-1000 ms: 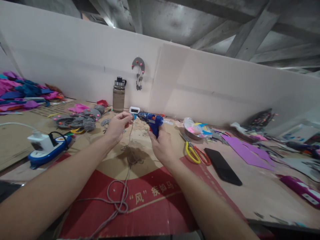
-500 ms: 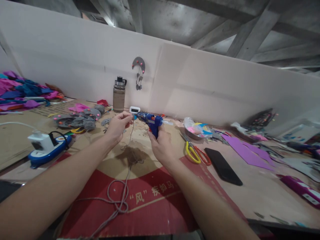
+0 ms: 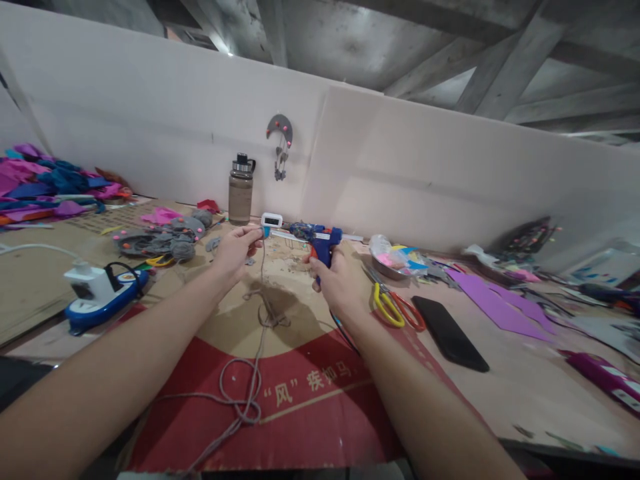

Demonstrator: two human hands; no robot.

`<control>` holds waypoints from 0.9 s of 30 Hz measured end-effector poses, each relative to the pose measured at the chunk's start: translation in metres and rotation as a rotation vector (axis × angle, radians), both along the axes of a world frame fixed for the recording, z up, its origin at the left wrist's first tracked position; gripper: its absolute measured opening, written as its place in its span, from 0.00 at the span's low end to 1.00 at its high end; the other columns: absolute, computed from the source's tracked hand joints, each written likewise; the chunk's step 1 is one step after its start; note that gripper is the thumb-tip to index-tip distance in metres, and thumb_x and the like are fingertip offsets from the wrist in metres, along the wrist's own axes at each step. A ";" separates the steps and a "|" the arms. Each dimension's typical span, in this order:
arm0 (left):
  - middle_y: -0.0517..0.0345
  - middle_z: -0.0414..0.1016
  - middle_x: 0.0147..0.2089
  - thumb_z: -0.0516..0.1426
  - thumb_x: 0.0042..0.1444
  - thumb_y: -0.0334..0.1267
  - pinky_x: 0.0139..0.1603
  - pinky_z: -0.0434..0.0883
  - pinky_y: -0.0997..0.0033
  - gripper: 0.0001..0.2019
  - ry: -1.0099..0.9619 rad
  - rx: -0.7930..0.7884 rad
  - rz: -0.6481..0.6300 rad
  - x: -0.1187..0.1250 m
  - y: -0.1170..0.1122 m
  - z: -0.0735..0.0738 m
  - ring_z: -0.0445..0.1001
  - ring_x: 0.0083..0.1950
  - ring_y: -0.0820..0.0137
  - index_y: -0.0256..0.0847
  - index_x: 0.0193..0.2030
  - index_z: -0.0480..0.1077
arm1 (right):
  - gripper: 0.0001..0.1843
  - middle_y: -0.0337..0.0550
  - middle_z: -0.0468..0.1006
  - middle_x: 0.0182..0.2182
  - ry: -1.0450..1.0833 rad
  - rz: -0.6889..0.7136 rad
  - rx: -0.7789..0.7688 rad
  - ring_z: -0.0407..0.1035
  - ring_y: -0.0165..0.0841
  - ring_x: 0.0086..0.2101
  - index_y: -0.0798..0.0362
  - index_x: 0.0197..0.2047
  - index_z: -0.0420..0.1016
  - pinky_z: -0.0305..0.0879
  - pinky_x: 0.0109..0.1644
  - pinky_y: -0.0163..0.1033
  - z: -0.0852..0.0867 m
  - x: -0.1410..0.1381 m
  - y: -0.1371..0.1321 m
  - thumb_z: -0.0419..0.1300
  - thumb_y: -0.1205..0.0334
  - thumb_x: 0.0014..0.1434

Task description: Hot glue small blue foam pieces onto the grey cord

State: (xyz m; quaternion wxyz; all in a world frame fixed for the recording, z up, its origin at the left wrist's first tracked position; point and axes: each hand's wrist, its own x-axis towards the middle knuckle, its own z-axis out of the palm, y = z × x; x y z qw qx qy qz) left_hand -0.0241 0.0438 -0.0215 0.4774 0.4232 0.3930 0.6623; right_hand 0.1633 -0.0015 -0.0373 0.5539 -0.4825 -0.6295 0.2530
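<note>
My right hand [image 3: 334, 272] is wrapped round the handle of a blue glue gun [image 3: 323, 241], whose nozzle points left. A clear glue stick [image 3: 354, 238] juts from its back. My left hand [image 3: 237, 250] pinches a grey cord [image 3: 263, 270] at its upper end, and a small blue bit shows at the fingertips. A gap lies between the nozzle and those fingertips. From the pinch the cord hangs down to a loose tangle [image 3: 273, 317] and loops on over the red part of the cardboard [image 3: 300, 427].
Scissors [image 3: 387, 307] and a black phone [image 3: 449, 333] lie right of my right hand. Behind stand a bottle [image 3: 241, 193] and a small white display [image 3: 272, 221]. At left are a blue power strip [image 3: 105, 303], grey felt pieces [image 3: 165, 240] and coloured scraps [image 3: 45, 180].
The glue gun has moved right, away from my left fingertips, where its nozzle was close before. My left hand still pinches the cord in nearly the same place.
</note>
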 end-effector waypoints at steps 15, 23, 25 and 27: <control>0.55 0.73 0.34 0.57 0.47 0.31 0.46 0.61 0.64 0.03 0.885 0.702 0.148 0.022 -0.037 0.002 0.68 0.40 0.65 0.43 0.28 0.72 | 0.07 0.53 0.72 0.32 -0.472 -0.399 0.075 0.66 0.41 0.38 0.54 0.25 0.63 0.61 0.41 0.47 -0.013 0.043 0.027 0.57 0.60 0.46; 0.51 0.69 0.41 0.55 0.48 0.28 0.51 0.61 0.62 0.05 1.026 0.827 0.216 0.024 -0.042 0.004 0.65 0.48 0.63 0.41 0.31 0.69 | 0.18 0.44 0.72 0.40 0.259 0.316 -0.062 0.69 0.31 0.40 0.51 0.40 0.56 0.64 0.42 0.39 -0.013 -0.016 0.009 0.49 0.67 0.42; 0.51 0.69 0.40 0.54 0.47 0.27 0.49 0.63 0.64 0.05 1.019 0.828 0.200 0.024 -0.043 0.005 0.66 0.47 0.64 0.41 0.30 0.69 | 0.23 0.42 0.72 0.38 0.391 0.418 -0.100 0.69 0.30 0.39 0.51 0.43 0.53 0.64 0.43 0.39 -0.014 -0.025 0.003 0.50 0.69 0.40; 0.52 0.69 0.38 0.54 0.47 0.27 0.44 0.64 0.67 0.04 0.981 0.790 0.195 0.025 -0.043 0.004 0.67 0.44 0.66 0.40 0.28 0.68 | 0.24 0.39 0.72 0.34 0.497 0.477 -0.138 0.69 0.29 0.35 0.51 0.44 0.52 0.64 0.43 0.39 -0.011 -0.029 -0.002 0.53 0.69 0.41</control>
